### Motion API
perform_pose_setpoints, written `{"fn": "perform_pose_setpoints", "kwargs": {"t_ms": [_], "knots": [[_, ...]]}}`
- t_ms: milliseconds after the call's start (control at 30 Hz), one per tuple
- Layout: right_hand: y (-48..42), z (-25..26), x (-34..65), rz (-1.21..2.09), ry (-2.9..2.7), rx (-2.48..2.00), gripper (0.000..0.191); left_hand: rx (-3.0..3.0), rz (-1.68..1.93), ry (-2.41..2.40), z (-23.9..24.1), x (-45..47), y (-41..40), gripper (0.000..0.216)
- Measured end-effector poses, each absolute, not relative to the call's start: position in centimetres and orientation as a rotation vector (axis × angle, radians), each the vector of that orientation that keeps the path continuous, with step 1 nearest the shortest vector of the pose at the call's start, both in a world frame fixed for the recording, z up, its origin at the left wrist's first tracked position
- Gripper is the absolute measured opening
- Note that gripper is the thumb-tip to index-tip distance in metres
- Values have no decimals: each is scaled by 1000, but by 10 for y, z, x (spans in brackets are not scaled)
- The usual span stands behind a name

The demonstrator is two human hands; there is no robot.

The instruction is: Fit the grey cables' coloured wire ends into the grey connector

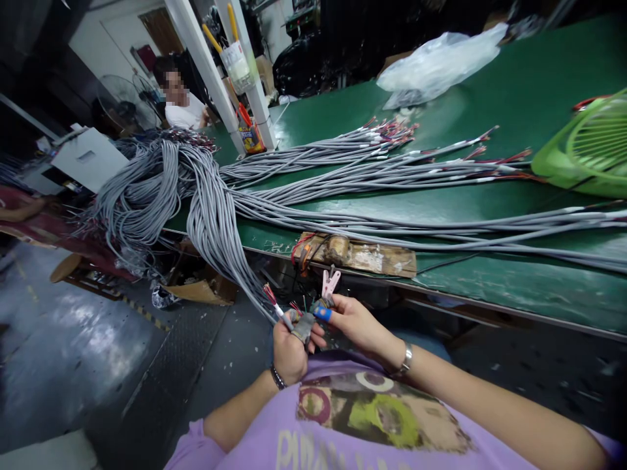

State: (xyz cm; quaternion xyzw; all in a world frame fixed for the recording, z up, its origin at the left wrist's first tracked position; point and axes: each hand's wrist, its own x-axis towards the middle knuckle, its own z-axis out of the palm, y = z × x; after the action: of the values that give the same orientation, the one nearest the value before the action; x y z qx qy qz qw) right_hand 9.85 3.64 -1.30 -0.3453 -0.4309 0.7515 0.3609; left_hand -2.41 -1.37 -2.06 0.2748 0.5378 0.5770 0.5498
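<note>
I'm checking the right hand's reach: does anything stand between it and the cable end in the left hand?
Seemingly yes: in this view, grey wrapping on the left hand and some thin wires lie between the right hand and the cable end. The pink clip sits beyond, toward the bench, outside that line.

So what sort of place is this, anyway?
Probably a cable workshop: bundles of grey cables lie along a long green table, many ending in bare coloured wires, and the person's left hand holds another cable end.
</note>
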Motion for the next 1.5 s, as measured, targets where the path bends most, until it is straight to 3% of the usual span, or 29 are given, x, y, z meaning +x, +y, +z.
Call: {"fn": "perform_pose_setpoints", "kwargs": {"t_ms": [267, 533, 1500], "knots": [[37, -15, 105, 1965, -1045, -907, 33, 666, 1374, 1228, -21, -27, -12, 27], [56, -23, 121, 2167, -555, -741, 38, 684, 1250, 961, -14, -30, -9, 33], [68, -18, 100, 2101, -422, -682, 35, 655, 1234, 1024, -20, -18, 1, 31]]}}
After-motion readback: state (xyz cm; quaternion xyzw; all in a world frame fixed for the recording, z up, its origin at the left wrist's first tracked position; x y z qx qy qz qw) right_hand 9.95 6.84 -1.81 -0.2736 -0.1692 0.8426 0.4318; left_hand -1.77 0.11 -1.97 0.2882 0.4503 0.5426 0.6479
